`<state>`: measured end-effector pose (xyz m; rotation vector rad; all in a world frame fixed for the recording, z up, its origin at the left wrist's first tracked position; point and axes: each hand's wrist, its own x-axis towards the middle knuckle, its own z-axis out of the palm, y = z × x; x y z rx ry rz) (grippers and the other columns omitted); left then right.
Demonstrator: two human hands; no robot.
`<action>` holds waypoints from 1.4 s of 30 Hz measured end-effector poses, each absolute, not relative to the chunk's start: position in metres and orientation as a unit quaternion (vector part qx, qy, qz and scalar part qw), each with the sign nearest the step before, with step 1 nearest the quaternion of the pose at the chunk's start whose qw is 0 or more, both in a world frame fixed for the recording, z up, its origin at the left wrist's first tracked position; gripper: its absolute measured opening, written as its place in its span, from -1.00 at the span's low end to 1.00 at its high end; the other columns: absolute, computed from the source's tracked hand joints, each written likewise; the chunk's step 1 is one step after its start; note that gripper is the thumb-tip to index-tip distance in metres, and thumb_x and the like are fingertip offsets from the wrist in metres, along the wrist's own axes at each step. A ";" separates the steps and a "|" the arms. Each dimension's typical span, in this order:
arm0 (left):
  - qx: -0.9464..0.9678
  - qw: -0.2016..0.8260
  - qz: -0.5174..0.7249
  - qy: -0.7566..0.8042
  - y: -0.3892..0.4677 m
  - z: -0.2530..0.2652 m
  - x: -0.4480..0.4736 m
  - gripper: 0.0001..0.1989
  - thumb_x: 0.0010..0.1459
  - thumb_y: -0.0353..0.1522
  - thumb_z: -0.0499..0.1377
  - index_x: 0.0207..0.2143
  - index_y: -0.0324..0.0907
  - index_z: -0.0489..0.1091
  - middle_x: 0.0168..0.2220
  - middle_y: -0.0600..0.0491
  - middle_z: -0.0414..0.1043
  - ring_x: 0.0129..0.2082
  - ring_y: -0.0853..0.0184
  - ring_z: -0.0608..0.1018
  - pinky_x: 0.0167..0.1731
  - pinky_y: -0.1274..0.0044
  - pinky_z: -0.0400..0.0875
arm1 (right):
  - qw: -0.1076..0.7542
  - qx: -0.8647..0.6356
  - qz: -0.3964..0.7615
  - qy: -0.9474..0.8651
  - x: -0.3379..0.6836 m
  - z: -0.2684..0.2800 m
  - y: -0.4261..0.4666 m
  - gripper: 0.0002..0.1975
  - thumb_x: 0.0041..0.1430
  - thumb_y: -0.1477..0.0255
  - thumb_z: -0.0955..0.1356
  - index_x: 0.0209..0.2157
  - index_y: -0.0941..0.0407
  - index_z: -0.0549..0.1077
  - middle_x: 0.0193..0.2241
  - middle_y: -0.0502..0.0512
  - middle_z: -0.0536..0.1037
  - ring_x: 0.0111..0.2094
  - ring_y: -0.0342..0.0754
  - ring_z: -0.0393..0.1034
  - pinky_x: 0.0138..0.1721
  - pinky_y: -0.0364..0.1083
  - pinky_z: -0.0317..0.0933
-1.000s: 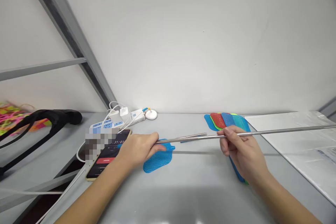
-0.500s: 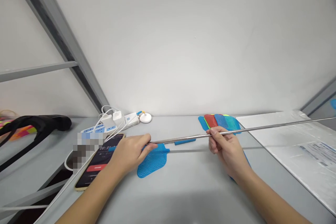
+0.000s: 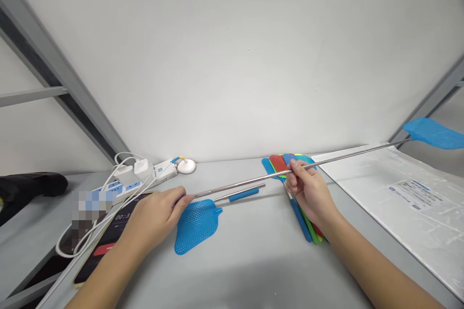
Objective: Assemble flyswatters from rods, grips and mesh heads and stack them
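Observation:
Held across the table is a telescopic fly swatter (image 3: 348, 155) with a long metal rod, its blue mesh head (image 3: 433, 133) at the far right. My left hand (image 3: 159, 212) is closed round its near end, hiding that part. My right hand (image 3: 308, 186) pinches the rod near its middle between thumb and fingers. On the table below my left hand lies a loose blue swatter head (image 3: 197, 227). Just behind it rests a short metal rod with a blue handle (image 3: 244, 194). Several fly swatters (image 3: 300, 219) with blue, green and red parts lie fanned beneath my right hand, partly covered.
A white plastic-wrapped package (image 3: 398, 203) with a label lies on the right. At left are a phone (image 3: 108, 239), a power strip (image 3: 118, 188) with white cables, a round white device (image 3: 186, 166) and a black object (image 3: 32, 193). A wall stands behind.
The view has shifted rightward. The rod's far end now tilts higher, with the blue mesh head in view. Both hands keep their hold; more of the fanned swatters' handles shows.

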<state>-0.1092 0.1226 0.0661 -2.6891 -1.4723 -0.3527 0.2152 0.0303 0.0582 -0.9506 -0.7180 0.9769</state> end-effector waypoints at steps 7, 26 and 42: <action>-0.893 0.087 -0.130 -0.422 0.107 0.047 -0.099 -0.58 0.37 -0.15 -0.13 -0.47 -0.12 0.30 -0.55 0.13 0.42 -0.54 0.33 0.46 -0.49 0.51 0.08 | 0.643 -0.456 0.442 -0.429 0.200 0.053 0.025 -0.75 0.09 0.21 0.45 -0.40 0.10 0.46 -0.59 -0.04 0.46 -0.55 -0.16 0.30 -0.51 -0.15 0.20; -0.926 0.057 -0.211 -0.308 0.060 0.030 -0.062 -0.48 0.36 -0.05 -0.13 -0.54 -0.15 0.27 -0.66 0.13 0.35 -0.70 0.40 0.35 -0.66 0.51 0.00 | 0.551 -0.449 0.505 -0.490 0.135 0.029 0.004 -0.86 -0.03 0.34 0.52 -0.46 0.07 0.53 -0.51 -0.02 0.46 -0.56 -0.18 0.33 -0.53 -0.14 0.25; -0.886 0.090 -0.215 -0.401 0.103 0.048 -0.098 -0.56 0.31 -0.06 0.01 -0.48 -0.16 0.37 -0.58 0.15 0.31 -0.55 0.40 0.40 -0.48 0.53 0.13 | 0.613 -0.483 0.430 -0.455 0.197 0.049 0.020 -0.84 0.13 0.30 0.45 -0.25 0.03 0.54 -0.59 -0.03 0.48 -0.55 -0.14 0.37 -0.46 -0.13 0.30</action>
